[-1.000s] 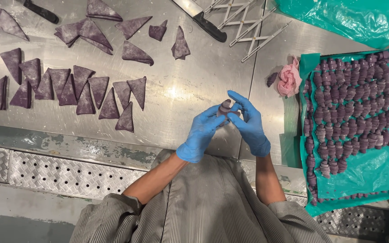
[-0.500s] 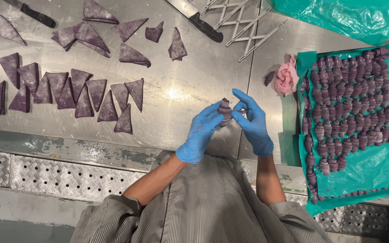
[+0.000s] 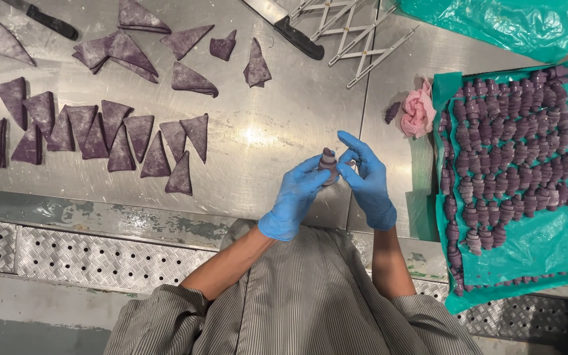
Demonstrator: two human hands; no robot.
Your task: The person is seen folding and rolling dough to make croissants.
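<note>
No labels, signs or screens appear. The only packaging is green plastic film. One crumpled sheet of green plastic bag (image 3: 501, 23) lies bunched at the top right corner of the steel counter (image 3: 264, 131), shiny and wrinkled. A second green plastic liner (image 3: 534, 246) is spread flat along the right edge, roughly rectangular, running from upper right down to the counter's front edge. Its borders are folded up a little, and rows of small purple dough rolls (image 3: 507, 151) cover most of it.
</note>
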